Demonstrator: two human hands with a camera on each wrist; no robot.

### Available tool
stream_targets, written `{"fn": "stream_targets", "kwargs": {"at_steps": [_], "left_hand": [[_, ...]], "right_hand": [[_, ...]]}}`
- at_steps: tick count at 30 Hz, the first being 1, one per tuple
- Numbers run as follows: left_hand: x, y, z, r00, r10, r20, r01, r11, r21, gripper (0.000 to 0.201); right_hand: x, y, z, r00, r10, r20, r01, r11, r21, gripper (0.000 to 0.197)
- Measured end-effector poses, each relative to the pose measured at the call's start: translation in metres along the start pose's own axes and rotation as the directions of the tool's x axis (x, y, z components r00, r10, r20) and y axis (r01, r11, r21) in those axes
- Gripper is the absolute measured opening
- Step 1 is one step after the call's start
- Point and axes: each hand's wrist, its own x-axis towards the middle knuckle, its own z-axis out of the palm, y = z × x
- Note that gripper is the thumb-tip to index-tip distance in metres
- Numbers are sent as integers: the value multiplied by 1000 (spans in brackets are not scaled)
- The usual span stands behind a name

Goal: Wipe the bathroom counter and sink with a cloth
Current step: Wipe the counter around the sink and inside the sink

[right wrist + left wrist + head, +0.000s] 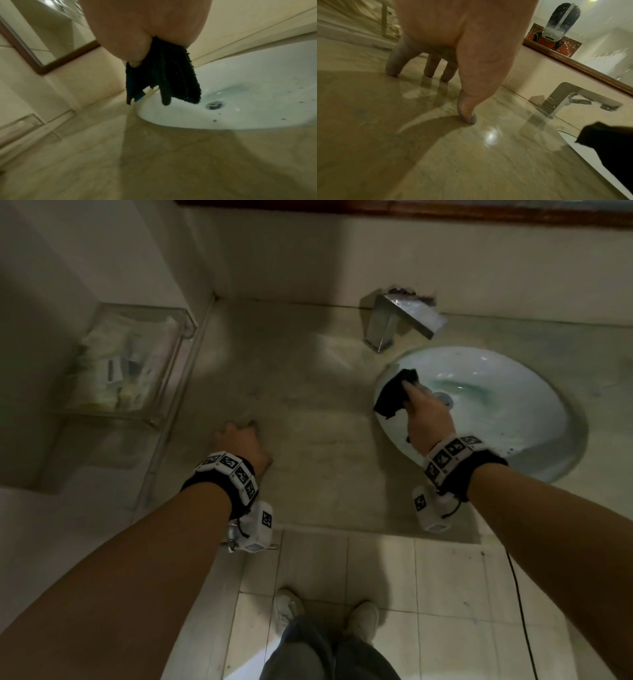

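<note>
A dark cloth (394,395) hangs bunched from my right hand (426,416), which grips it above the left rim of the white oval sink (513,436). In the right wrist view the cloth (164,81) dangles over the sink (240,108) edge, clear of the basin, near the drain (215,105). My left hand (241,440) rests on the beige stone counter (308,405), propped on its fingertips (392,70) and thumb, holding nothing. The left wrist view catches the cloth (611,148) at its right edge.
A chrome faucet (397,323) stands behind the sink at the wall. A clear plastic tray (130,361) with packets sits at the counter's left end by the side wall. A wood-framed mirror (573,59) runs above the backsplash. Tiled floor and my shoes lie below the counter edge.
</note>
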Motion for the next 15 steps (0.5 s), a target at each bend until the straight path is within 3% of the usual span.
{"fn": "stream_targets", "kwargs": {"at_steps": [3,7,12,15], "left_hand": [[0,-2,0,1000,21,1,-21,1000,-13,74],[-1,-7,-2,999,43,-2,-43,999,-20,76],[7,-21,-3,997,73,-25,-74,996,-52,51],[17,-35,-5,994,80,-70,-83,996,-41,44]], "right_hand": [[-7,-28,10,988,-123,94,115,990,87,46],[-25,-48,42,890,-160,428,248,956,-158,55],[-33,-57,69,884,-46,465,216,923,-320,63],[-36,-66,81,858,-125,499,337,869,-361,61]]}}
